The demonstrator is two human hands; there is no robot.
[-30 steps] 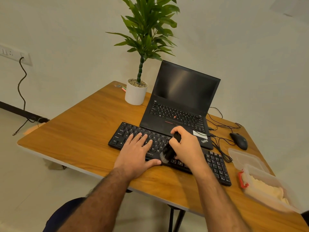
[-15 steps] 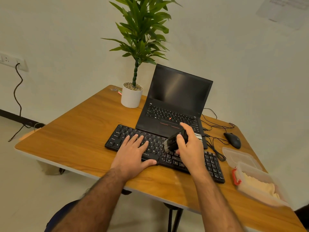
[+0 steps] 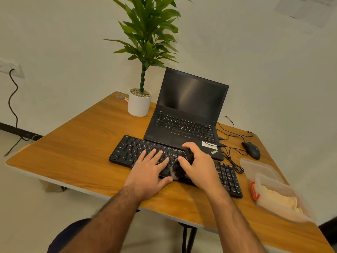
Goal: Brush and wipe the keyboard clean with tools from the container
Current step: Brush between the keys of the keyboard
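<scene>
— So, your right hand [image 3: 197, 166] is wrapped around the brush [image 3: 179, 168], bristles down on the near rows of the keyboard [image 3: 131, 152]. Am I reading that right?

— Yes. The bristle end sits low on the keys just beside your left thumb, and your left hand [image 3: 147, 170] lies flat with straight fingers on the middle of the keyboard, pinning it to the bench [image 3: 73, 143].

— How do I make this pass count?

— Keep the flat hand pressing down so the board cannot skate toward the laptop [image 3: 184, 125], which sits touching its far edge. Sweep along the gaps between key rows, not across the caps, so you flick dust out and don't pack it in. Light wrist strokes should do; I judge hard pressure would only splay the bristles.

— Which way should I sweep?

— Toward the near edge and off the board, I'd say, away from the laptop. Your left hand covers a good patch of keys, so shift it over to the cleaned side when you reach that area, or those keys go unbrushed.

— And the numeric pad?

— It lies to the right of your brushing hand and will need its own pass. The container [image 3: 279, 198] with the yellow cloth [image 3: 277, 199] waits near the right end of the keyboard, its lid [image 3: 259, 167] lying beside it, ready for wiping afterward.
</scene>
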